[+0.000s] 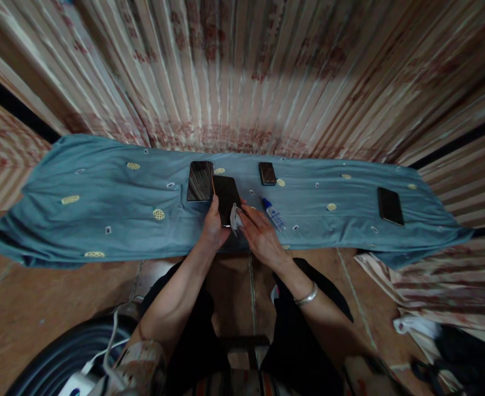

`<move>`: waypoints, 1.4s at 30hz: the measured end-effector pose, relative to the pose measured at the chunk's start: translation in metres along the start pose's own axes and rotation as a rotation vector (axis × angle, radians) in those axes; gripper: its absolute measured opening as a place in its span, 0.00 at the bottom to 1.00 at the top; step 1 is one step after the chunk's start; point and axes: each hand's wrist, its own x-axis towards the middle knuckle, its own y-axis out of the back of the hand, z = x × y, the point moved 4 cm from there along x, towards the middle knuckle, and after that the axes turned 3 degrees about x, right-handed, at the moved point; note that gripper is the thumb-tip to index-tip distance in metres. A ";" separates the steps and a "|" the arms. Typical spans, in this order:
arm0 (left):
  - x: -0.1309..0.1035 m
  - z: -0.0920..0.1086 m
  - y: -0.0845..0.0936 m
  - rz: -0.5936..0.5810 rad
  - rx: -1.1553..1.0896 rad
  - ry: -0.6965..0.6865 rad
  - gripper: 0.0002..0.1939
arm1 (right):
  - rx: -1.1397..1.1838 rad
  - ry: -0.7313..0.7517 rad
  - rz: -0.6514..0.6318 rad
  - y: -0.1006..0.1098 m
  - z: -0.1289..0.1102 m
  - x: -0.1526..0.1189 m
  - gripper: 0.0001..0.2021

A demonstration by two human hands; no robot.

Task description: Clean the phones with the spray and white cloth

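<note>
Phone (225,193) — long axis roughly forward

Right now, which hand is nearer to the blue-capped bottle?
Right. The right hand, holding a cloth, is close beside the bottle; the left hand is farther away, holding a dark device.

The light is dim and soft, palest along the curtain (143,55) folds at upper left and fading toward the upper right corner, while the trousers (294,335) sink into near-black and the floor (230,286) between them lies in shadow. The leftmost phone (198,181) mirrors faint streaks, and the bracelet (307,295) catches a small gleam. Wide-angle distortion stretches the outer edges of the view, and the lettering on the bottle (273,213) is too soft to read.
</note>
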 end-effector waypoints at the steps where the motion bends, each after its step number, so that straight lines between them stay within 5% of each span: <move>1: 0.000 -0.001 0.000 0.001 -0.002 0.002 0.28 | -0.007 0.010 -0.005 0.000 -0.002 0.000 0.22; 13: -0.004 -0.009 0.001 0.011 -0.014 0.071 0.28 | -0.028 0.044 -0.030 0.000 -0.013 0.002 0.22; 42: -0.003 -0.009 -0.001 0.013 -0.054 -0.046 0.21 | -0.040 -0.013 0.014 0.002 -0.010 -0.006 0.24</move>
